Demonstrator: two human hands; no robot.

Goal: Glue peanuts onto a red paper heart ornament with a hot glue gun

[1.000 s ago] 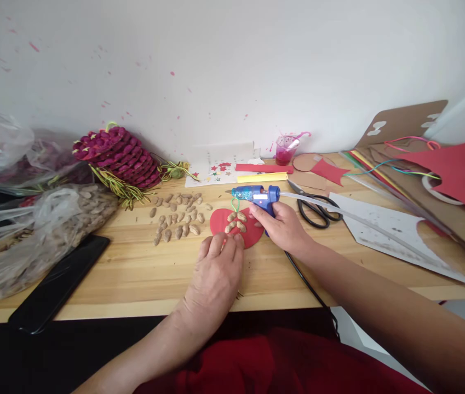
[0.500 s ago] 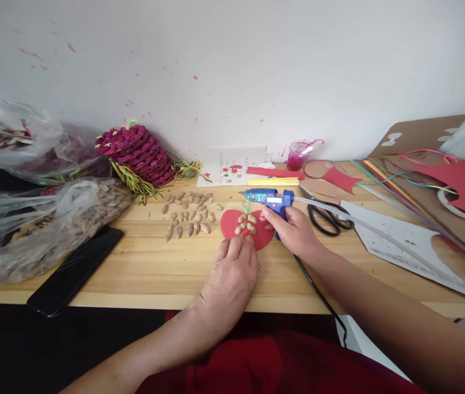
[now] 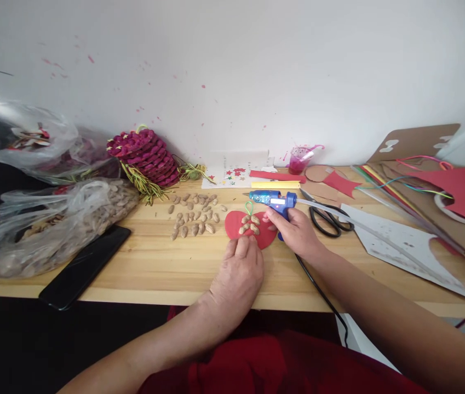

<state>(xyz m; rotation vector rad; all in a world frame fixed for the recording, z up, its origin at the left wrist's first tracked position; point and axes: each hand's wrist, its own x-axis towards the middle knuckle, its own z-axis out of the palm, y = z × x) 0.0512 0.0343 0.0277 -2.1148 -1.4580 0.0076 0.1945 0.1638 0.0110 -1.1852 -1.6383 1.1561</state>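
A red heart-shaped cutout (image 3: 233, 224) lies on the wooden table, with a green loop (image 3: 249, 207) at its top notch and several peanuts (image 3: 254, 219) set in rows down its middle. My left hand (image 3: 241, 271) rests at the heart's lower part, fingertips pressed together just below the lowest peanuts. Whatever is under those fingertips is hidden. In my right hand (image 3: 300, 232) is a blue glue gun (image 3: 274, 201), held over the heart's right side with its nozzle pointing left. A long clear glue stick (image 3: 322, 207) sticks out of its back end.
Loose peanuts (image 3: 193, 216) lie left of the heart. Farther left are a bag of peanuts (image 3: 109, 205), a black phone (image 3: 86, 268) and a purple woven piece (image 3: 150, 156). Black-handled scissors (image 3: 326, 221) and white paper (image 3: 374, 235) lie right. A power cord (image 3: 318, 290) hangs over the front edge.
The camera view has shifted slightly, so the left-side things appear farther right. Both hands keep nearly the same pose over the heart, the glue gun still in my right hand.
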